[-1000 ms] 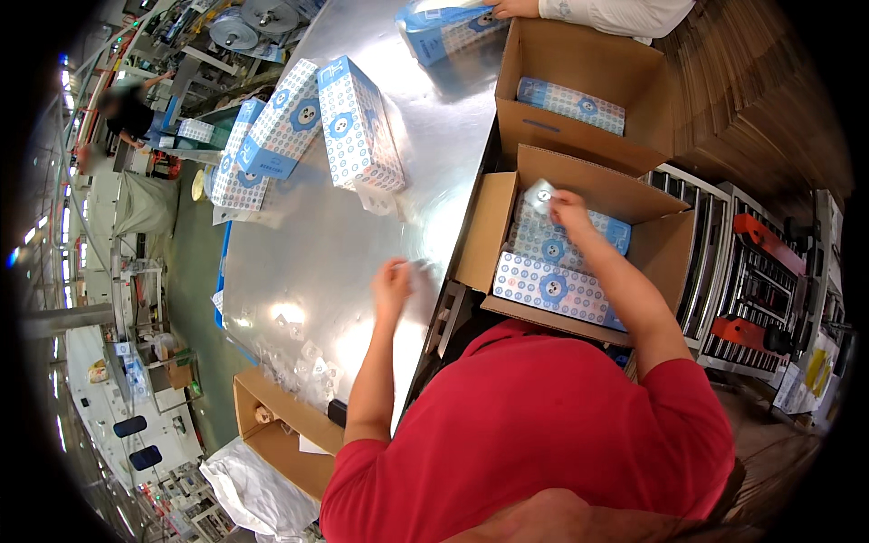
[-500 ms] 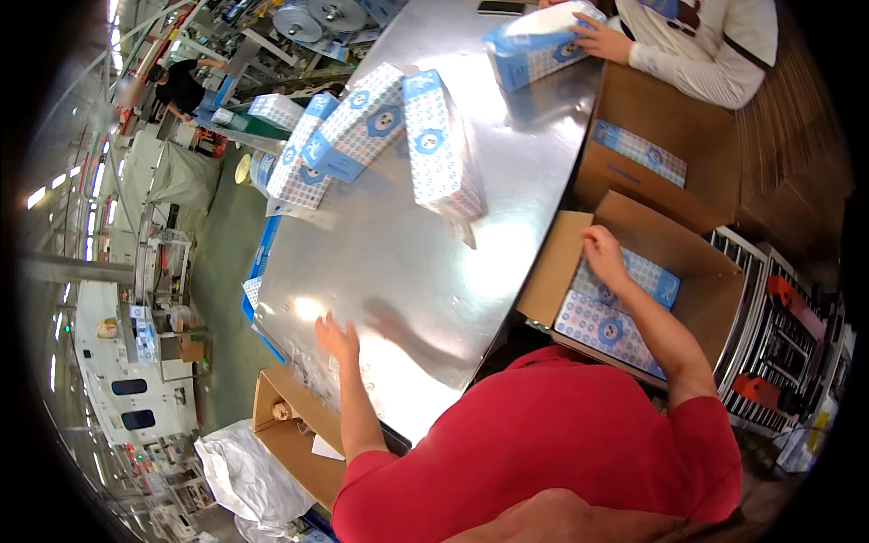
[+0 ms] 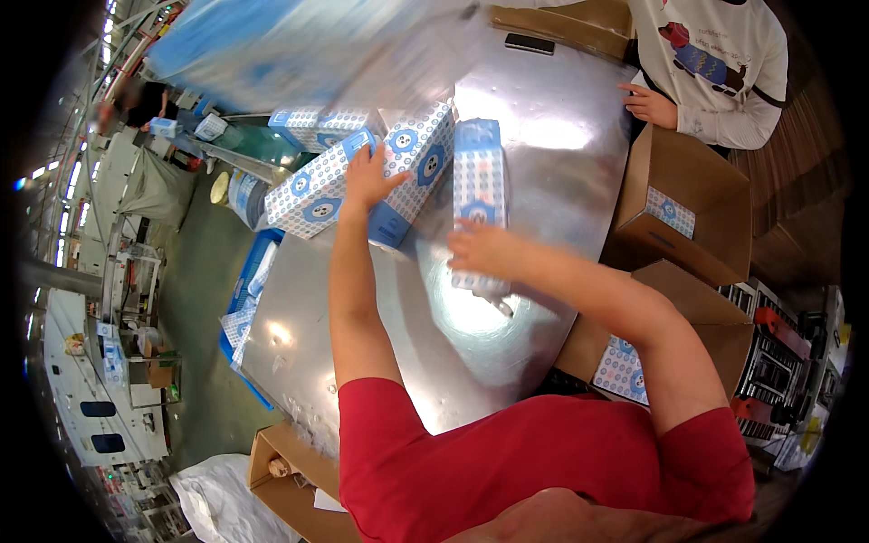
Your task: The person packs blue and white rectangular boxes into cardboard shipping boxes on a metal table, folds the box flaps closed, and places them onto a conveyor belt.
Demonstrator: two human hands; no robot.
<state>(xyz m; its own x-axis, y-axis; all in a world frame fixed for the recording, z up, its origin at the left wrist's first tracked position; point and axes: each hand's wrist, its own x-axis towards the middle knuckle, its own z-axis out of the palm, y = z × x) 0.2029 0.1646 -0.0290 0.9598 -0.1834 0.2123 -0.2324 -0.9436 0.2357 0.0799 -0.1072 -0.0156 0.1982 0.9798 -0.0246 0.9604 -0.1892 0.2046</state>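
Note:
My left hand (image 3: 367, 176), fingers spread, touches the upper end of a tilted long pack (image 3: 312, 201) with a blue dotted pattern. Beside that hand, another patterned pack (image 3: 421, 158) slants across the metal table. My right hand (image 3: 489, 249), smeared by motion, lies over the lower part of a third long pack (image 3: 480, 163), whose loose film end points toward me. Whether its fingers close on that pack is unclear. Behind them lies one more pack (image 3: 335, 127). A large blue-and-white shape (image 3: 299, 45), heavily blurred, fills the top left.
At my right stand an open carton (image 3: 692, 294) holding patterned packs (image 3: 621, 371) and a farther carton (image 3: 697, 181). A co-worker's hand (image 3: 650, 104) rests by the metal table's (image 3: 362, 335) far right edge. A phone (image 3: 529, 43) lies at the back. A blue crate (image 3: 237, 299) sits left.
Both my hands have moved forward to the packs, the right one from the near carton. The co-worker's hand is off the pack it was touching. A blurred blue-and-white shape has appeared at the top.

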